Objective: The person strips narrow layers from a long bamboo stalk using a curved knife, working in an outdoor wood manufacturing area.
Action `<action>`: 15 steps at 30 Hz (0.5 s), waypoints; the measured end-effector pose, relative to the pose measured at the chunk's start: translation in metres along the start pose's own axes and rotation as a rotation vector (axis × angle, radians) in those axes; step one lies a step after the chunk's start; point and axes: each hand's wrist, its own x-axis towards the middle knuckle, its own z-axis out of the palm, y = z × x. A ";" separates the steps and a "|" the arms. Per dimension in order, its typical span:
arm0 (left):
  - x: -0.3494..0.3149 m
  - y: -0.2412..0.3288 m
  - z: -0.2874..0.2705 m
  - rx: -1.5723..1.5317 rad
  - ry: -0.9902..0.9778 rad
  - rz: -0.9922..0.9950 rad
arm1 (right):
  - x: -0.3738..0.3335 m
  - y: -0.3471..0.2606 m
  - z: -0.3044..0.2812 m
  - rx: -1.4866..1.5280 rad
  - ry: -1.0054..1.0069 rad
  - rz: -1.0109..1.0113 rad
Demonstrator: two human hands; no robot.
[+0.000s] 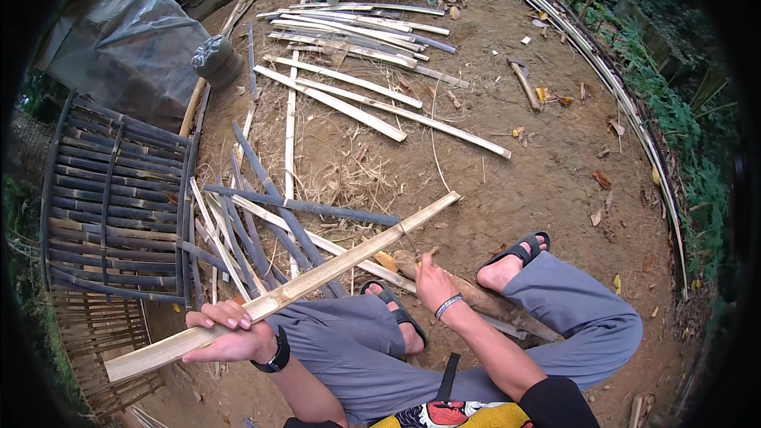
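My left hand [230, 333] grips a long, pale split bamboo strip [317, 276] near its lower end, thumb below and fingers over the top. The strip slants up to the right across my lap, and a thin fibre curls up from its far tip. My right hand [435, 285] is closed beside the strip's far half, above a brown log [483, 297] lying between my feet. What its fingers hold, if anything, is hidden. Another pale strip [333, 247] and several dark bamboo strips [277, 182] lie on the ground beyond my left leg.
Several split strips [357, 32] are piled farther off on the brown soil. A dark bamboo slatted rack [119, 198] stands at left, near a plastic sheet [127, 40] and a tied bag [216, 61]. Long strips [606, 79] border green plants [674, 123] on the right.
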 end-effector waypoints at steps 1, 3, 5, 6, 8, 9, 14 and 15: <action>0.001 0.001 0.000 0.014 0.027 0.005 | -0.010 -0.023 -0.010 0.028 -0.057 -0.045; 0.003 0.003 -0.002 0.037 0.038 0.000 | -0.027 -0.056 -0.023 0.067 -0.145 -0.129; 0.005 0.002 -0.002 0.069 0.072 -0.008 | -0.022 -0.060 -0.028 -0.013 -0.173 -0.178; 0.005 0.001 -0.002 0.086 0.089 -0.011 | -0.006 -0.042 -0.023 -0.022 -0.147 -0.090; 0.005 -0.004 -0.003 0.080 0.081 -0.035 | 0.026 0.010 -0.009 -0.035 -0.082 0.095; 0.006 -0.006 -0.006 0.087 0.084 -0.037 | 0.028 0.016 -0.007 -0.035 -0.079 0.096; 0.012 -0.006 -0.017 0.108 0.105 -0.025 | -0.006 -0.049 -0.015 -0.014 -0.231 -0.080; 0.012 -0.006 -0.015 0.109 0.110 -0.025 | -0.006 -0.051 -0.019 -0.020 -0.224 -0.125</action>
